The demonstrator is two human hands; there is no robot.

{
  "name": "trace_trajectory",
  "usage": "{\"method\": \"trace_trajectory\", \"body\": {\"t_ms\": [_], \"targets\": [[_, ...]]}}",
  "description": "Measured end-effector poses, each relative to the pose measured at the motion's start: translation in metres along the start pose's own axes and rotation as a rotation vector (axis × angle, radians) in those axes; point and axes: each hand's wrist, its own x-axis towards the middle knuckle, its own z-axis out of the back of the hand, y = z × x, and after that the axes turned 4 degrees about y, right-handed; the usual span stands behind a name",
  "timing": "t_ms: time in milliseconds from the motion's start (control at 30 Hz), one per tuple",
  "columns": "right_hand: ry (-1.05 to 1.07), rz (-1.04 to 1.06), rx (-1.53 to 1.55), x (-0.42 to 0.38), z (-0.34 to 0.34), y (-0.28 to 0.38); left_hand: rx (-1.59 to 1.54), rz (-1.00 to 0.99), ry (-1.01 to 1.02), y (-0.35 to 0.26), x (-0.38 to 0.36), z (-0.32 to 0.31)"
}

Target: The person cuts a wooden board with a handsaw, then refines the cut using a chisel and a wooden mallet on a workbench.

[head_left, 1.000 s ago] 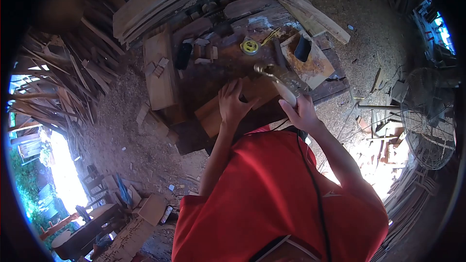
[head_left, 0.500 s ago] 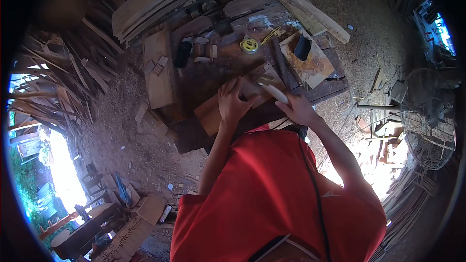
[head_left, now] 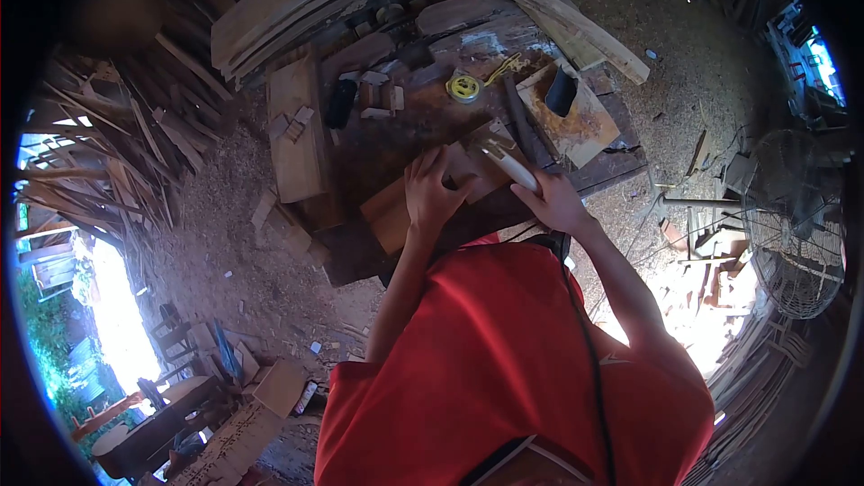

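Over the bench [head_left: 369, 157], hammer [head_left: 512, 168] slanting, pointing forward-left

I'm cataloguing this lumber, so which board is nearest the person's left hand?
The orange-brown board at the near edge of the bench, beneath the left hand; the pale left board and stained right board lie farther off.

Your head-worn camera looks forward and steeply down from the near side of the workbench [head_left: 373, 148], your red shirt [head_left: 513, 351] closest to the lens, with floor [head_left: 229, 207] taken in widely around the workbench.
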Motion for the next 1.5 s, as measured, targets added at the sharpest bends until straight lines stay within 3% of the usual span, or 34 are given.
{"method": "trace_trajectory", "body": {"t_ms": [200,400,633,733,800,933,1200,1300,1500], "targets": [[0.016,-0.22,0.035,0.019,0.017,0.011,0.085,0.047,-0.027,-0.006,0.012,-0.012],[-0.197,-0.042,-0.031,0.013,-0.001,-0.004,0.044,0.05,0.02,-0.003,0.022,-0.031],[-0.242,-0.081,-0.028,0.007,-0.009,-0.011,0.076,0.024,0.025,-0.004,0.021,-0.033],[-0.251,-0.104,-0.054,0.005,-0.015,-0.015,-0.018,0.134,0.107,-0.008,0.024,-0.027],[-0.285,-0.119,-0.075,0.005,-0.021,-0.018,-0.073,0.079,0.094,-0.007,0.023,-0.019],[-0.268,-0.173,-0.119,0.004,-0.016,-0.016,0.103,-0.036,0.045,-0.008,0.012,-0.009],[-0.204,-0.073,-0.37,0.024,0.008,0.017,-0.002,-0.006,0.01,-0.002,0.006,-0.019],[-0.08,-0.151,-0.478,0.033,0.021,0.046,-0.011,0.006,0.01,-0.004,0.006,-0.019],[-0.067,0.018,-0.57,0.051,0.027,0.065,0.014,-0.007,0.004,-0.009,0.01,-0.012]]}}
